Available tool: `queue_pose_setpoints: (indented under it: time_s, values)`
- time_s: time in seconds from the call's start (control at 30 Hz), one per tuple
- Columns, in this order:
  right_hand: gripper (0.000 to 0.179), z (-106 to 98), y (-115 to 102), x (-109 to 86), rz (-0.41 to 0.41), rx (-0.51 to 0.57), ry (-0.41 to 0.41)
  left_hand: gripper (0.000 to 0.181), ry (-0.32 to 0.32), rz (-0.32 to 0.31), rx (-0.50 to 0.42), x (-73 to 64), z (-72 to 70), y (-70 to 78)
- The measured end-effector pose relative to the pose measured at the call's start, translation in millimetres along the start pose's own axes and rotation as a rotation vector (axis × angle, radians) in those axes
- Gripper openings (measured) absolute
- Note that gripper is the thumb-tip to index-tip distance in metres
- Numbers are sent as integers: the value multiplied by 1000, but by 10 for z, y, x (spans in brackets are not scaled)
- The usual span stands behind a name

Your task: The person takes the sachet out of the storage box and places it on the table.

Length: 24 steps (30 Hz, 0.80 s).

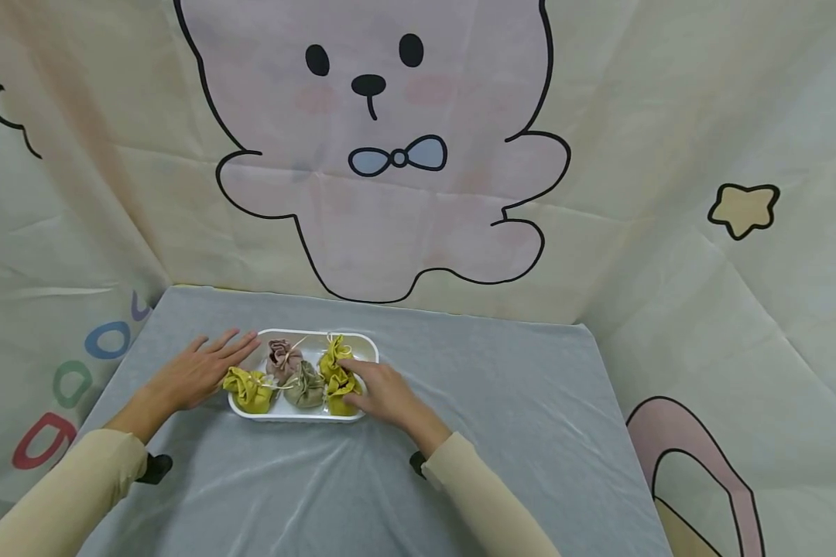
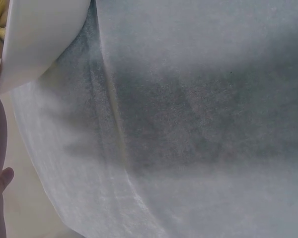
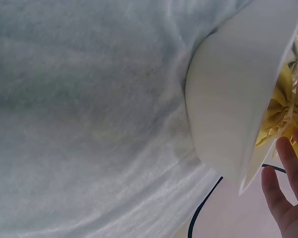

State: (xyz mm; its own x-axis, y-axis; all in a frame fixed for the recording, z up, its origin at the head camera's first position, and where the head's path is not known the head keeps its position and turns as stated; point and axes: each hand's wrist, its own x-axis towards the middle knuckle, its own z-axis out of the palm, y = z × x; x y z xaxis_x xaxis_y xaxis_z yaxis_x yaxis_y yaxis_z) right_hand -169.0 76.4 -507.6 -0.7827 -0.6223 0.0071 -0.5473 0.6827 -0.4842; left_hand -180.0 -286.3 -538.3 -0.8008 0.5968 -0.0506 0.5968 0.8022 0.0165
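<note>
Small cloth pouches with pale drawstrings fill a white tray point(image 1: 296, 418). A yellow pouch point(image 1: 248, 392) lies at its left end, a brownish-pink pouch point(image 1: 282, 359) at the back and a grey-green pouch point(image 1: 304, 389) in the middle. At the right end, yellow pouches point(image 1: 337, 374) lie one behind the other. My left hand point(image 1: 205, 370), fingers spread and straight, rests by the tray's left rim. Over the right rim reaches my right hand point(image 1: 388, 392), its fingertips at the yellow pouches. In the right wrist view, extended fingers point(image 3: 290, 161) show beside a yellow pouch point(image 3: 283, 106).
Grey cloth point(image 1: 501, 433) with soft folds covers the table. Behind it hangs a pale fabric wall with a printed bear point(image 1: 390, 224), and more printed fabric stands at both sides. Dark wrist bands point(image 1: 155, 469) show at both cuffs.
</note>
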Motion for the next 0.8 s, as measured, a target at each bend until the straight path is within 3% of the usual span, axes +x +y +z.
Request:
queue_pose_setpoints:
  time_s: [0.37, 0.47, 0.67, 0.8]
  values:
    - [56, 60, -47, 37, 26, 34, 25, 71, 39, 13, 5, -17, 13, 3]
    - [56, 65, -60, 41, 55, 80, 34, 70, 44, 10, -5, -8, 9, 8]
    - [55, 102, -42, 46, 113, 239, 50, 69, -9, -2, -15, 17, 1, 12]
    - [53, 118, -36, 49, 126, 272, 58, 68, -11, 1, -20, 17, 0, 9]
